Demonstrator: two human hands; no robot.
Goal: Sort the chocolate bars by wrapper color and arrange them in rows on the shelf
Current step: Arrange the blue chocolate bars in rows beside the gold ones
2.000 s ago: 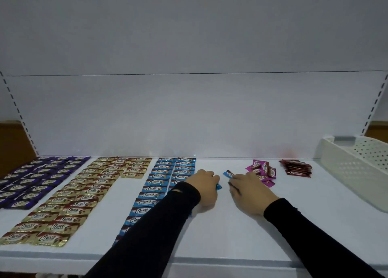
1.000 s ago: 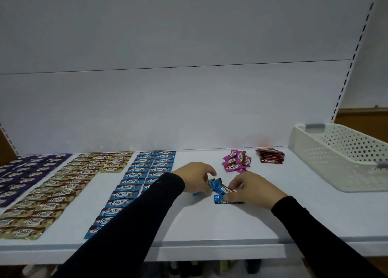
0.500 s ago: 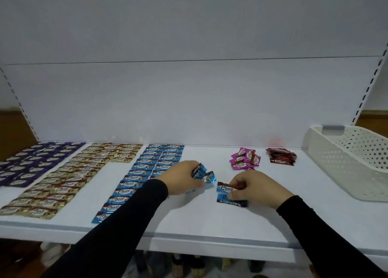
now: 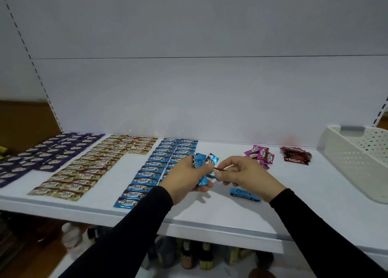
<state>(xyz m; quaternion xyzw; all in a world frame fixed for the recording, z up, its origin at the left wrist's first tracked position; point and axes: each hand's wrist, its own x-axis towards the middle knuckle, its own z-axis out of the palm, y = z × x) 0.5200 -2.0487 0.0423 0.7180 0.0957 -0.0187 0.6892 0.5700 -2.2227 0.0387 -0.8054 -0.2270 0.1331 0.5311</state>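
- Head view: a person in black sleeves stands at a white shelf [image 4: 210, 223], gathering loose blue-wrapped chocolate bars for the unfinished blue block.
- The left hand [image 4: 184, 179] curls its fingers and thumb round a small fan of blue bars [image 4: 200, 162], at least two and possibly three; the exact number is hidden by the fingers.
- The right hand [image 4: 247, 172] pinches one more blue bar [image 4: 216, 171] edge-on between thumb and forefinger, its end touching the left hand's bundle.
- One loose blue bar [image 4: 244, 194] lies flat on the shelf just below the right wrist.
- The laid blue rows [image 4: 159, 166] form two columns, the left one running nearly to the shelf's front edge, roughly a dozen bars; the right column is shorter and partly hidden behind the left hand.
- To the left sit the gold rows [image 4: 90, 166] and, further left, the purple rows [image 4: 48, 153], cut off by the frame; each holds dozens, too small to count exactly.
- Unsorted yet: a pink heap [image 4: 260, 154] of about five bars, and beside it a dark red stack [image 4: 296, 154] of several.
- A white perforated basket [image 4: 357, 164] stands at far right.
- Done well, the step means squaring the held bars logo-up, collecting the last loose one, then extending the short right column bar by bar, edges touching and ends aligned with the neighbouring column.
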